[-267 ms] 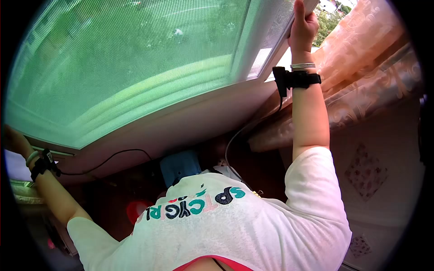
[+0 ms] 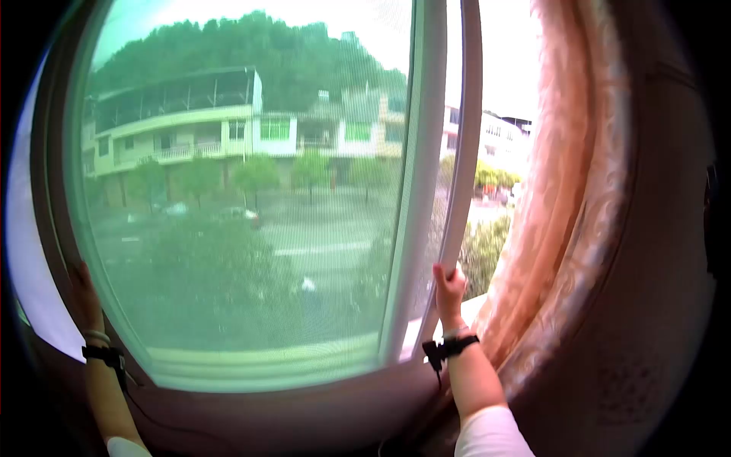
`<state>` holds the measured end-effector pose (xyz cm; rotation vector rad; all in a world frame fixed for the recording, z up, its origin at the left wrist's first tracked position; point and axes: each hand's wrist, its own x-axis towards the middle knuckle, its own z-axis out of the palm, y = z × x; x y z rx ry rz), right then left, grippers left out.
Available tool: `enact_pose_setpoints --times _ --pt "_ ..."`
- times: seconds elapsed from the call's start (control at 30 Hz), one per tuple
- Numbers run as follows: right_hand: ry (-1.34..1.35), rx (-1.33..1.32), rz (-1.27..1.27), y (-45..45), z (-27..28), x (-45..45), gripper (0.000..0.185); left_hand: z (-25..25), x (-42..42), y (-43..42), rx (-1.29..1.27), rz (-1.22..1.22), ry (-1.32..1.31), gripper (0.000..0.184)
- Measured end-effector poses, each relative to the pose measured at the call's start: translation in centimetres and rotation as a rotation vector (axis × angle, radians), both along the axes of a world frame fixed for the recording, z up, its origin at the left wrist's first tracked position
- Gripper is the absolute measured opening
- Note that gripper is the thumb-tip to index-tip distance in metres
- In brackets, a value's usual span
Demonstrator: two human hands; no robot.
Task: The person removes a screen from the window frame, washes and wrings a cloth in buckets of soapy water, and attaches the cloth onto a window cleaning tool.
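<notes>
A tall window with a green-tinted mesh screen (image 2: 251, 228) fills the middle of the view. My right hand (image 2: 451, 288) is closed around the upright light-coloured rail (image 2: 466, 152) at the window's right, thumb pointing up along it. Low on the opposite side, my left hand (image 2: 87, 297) is in shadow at the dark left upright of the window frame (image 2: 57, 175). Its fingers seem wrapped round that upright, though they are only partly visible. Each wrist carries a black strapped device with a cable.
A peach patterned curtain (image 2: 563, 190) hangs at the right, close to my right arm. Between it and the rail is a bright gap to the outside. Beneath the window runs a shaded wall (image 2: 289, 419). Buildings, trees and a road show through the mesh.
My view has tilted up from my shirt and the floor to the window and the scene outside. Both hands appear lower in the picture, with the right hand still on the rail.
</notes>
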<state>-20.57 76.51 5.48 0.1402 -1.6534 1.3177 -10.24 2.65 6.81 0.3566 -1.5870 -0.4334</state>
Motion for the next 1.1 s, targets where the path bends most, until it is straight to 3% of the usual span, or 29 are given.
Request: enact_pose_setpoints --times 0.03,0.1,0.17,0.2,0.3,0.4,0.5,0.7,1.0,1.1 --pt "0.011 0.0 -0.022 0.2 -0.6 -0.7 0.045 -0.9 -1.2 0.1 0.085 -0.114 0.081 0.057" --pt "-0.001 -0.013 -0.117 0.4 -1.1 -2.5 0.051 -1.1 -4.1 -0.7 0.01 -0.029 0.165 0.058" --pt "0.01 -0.094 -0.066 -0.3 0.1 0.1 0.052 1.5 -1.8 1.7 -0.073 0.046 0.14 0.055" --pt "0.034 -0.081 -0.092 0.0 -0.1 -0.2 0.053 3.8 1.7 4.9 0.048 -0.112 -0.029 0.051" --pt "0.05 -0.088 -0.117 1.0 -1.0 -2.5 0.054 1.5 -1.7 1.1 0.003 -0.148 0.08 0.056" --pt "0.05 -0.135 -0.071 0.6 -0.5 -2.7 0.056 4.4 2.8 6.7 0.072 -0.076 -0.077 0.055" --pt "0.027 -0.121 -0.091 0.4 0.1 -1.7 0.059 3.6 1.2 5.7 -0.099 0.042 0.144 0.029" --pt "0.039 -0.079 -0.082 1.0 0.0 -2.0 0.059 1.6 -2.7 1.1 -0.105 -0.213 0.184 0.023" --pt "0.024 -0.086 -0.11 1.0 -0.1 -1.6 0.052 -1.2 -6.1 -3.1 -0.035 -0.13 0.092 0.054" --pt "0.031 -0.09 -0.12 1.4 -0.8 -3.0 0.052 0.5 -3.5 -0.2 0.027 -0.272 0.114 0.052"
